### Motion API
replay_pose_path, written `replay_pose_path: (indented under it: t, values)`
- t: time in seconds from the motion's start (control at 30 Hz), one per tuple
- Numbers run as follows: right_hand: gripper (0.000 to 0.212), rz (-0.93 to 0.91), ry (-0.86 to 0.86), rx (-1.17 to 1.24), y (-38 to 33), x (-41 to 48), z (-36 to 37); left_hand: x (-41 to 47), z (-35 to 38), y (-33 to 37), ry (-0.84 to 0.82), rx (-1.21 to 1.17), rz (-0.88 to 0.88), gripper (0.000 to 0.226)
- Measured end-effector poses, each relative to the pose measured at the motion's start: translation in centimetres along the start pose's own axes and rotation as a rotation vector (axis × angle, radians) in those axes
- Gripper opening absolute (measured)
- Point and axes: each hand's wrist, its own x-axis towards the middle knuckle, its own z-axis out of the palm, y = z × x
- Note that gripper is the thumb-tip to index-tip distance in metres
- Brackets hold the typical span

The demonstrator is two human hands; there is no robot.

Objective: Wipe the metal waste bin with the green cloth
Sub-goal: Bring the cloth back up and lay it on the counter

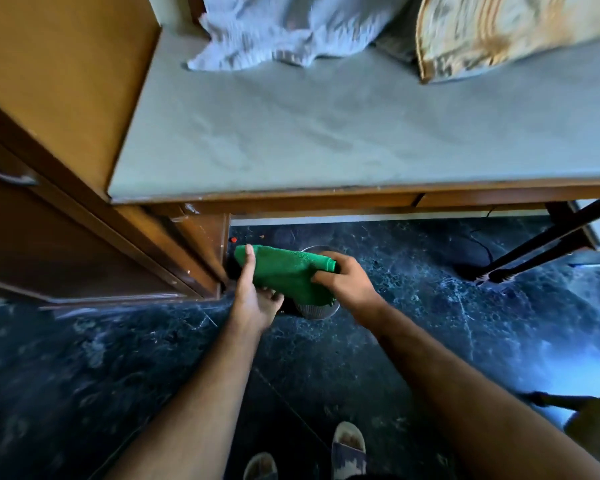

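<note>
A green cloth [288, 271] is stretched between both hands just below the table's front edge. My left hand [253, 292] grips its left end, thumb on top. My right hand [347, 282] holds its right end and lower edge. Beneath the cloth stands the metal waste bin [316, 310] on the dark floor; only its ribbed lower wall and a sliver of the far rim show, the rest is covered by the cloth and my hands.
A table with a grey top [326, 133] spans the view above the bin, with a crumpled grey fabric [274, 32] and a patterned cushion [499, 32] on it. A wooden cabinet [66, 168] stands left. A dark table leg [541, 247] angles at right. My sandalled feet [347, 448] are below.
</note>
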Motion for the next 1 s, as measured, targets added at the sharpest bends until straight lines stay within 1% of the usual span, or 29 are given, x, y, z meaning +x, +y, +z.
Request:
replay_pose_path:
  t: [0.03,0.07,0.1,0.17,0.23,0.27,0.37,0.4,0.47,0.5,0.6,0.67,0.73,0.8,0.87,1.0]
  values:
    - [0.027,0.010,0.005,0.036,-2.1,-0.8,-0.6,-1.7,0.7,1.1,0.009,0.010,0.001,0.074]
    - [0.027,0.012,0.008,0.052,-4.1,-1.7,-1.3,-3.3,1.4,2.2,0.004,0.036,0.013,0.073]
    - [0.027,0.011,0.019,0.069,-5.3,-2.2,-1.7,-4.3,1.7,2.9,-0.007,0.057,0.030,0.067]
    - [0.028,0.006,0.043,0.083,-9.1,-3.2,-3.2,-6.8,3.2,5.0,-0.022,0.155,0.110,0.048]
    - [0.029,0.009,0.047,0.089,-12.7,-3.6,-5.0,-9.0,5.0,7.2,-0.038,0.319,0.217,0.031]
    - [0.029,0.015,0.039,0.075,-14.2,-3.6,-5.9,-9.9,6.0,8.1,-0.048,0.392,0.257,0.027]
    - [0.025,0.021,-0.005,0.004,-19.3,-2.9,-9.0,-12.6,9.7,11.3,-0.080,0.522,0.322,0.037]
    - [0.026,0.015,-0.017,-0.036,-20.7,-2.5,-9.9,-13.4,10.9,12.2,-0.111,0.563,0.339,0.037]
    - [0.031,0.025,-0.031,-0.119,-23.1,-1.8,-11.5,-14.5,13.2,14.0,-0.174,0.647,0.375,0.031]
    - [0.032,0.047,-0.040,-0.122,-24.0,-1.5,-12.0,-14.9,14.1,14.8,-0.185,0.671,0.401,0.029]
    - [0.036,0.103,-0.042,0.017,-26.8,-0.7,-13.3,-15.2,16.5,17.3,-0.145,0.699,0.482,0.032]
    - [0.036,0.133,-0.016,0.090,-28.2,0.2,-13.7,-14.8,17.5,18.8,-0.099,0.725,0.497,0.023]
    - [0.031,0.147,0.017,0.080,-29.4,1.3,-13.8,-14.4,18.4,20.3,-0.093,0.773,0.490,0.011]
    - [0.030,0.152,0.049,0.077,-30.2,2.6,-13.8,-13.6,19.0,21.6,-0.082,0.868,0.518,0.013]
    - [0.033,0.159,0.081,0.085,-30.7,3.9,-13.7,-12.3,19.5,22.8,-0.057,0.956,0.560,0.019]
    - [0.035,0.176,0.141,0.080,-30.9,7.4,-13.1,-8.3,20.4,24.7,0.003,1.015,0.579,0.027]
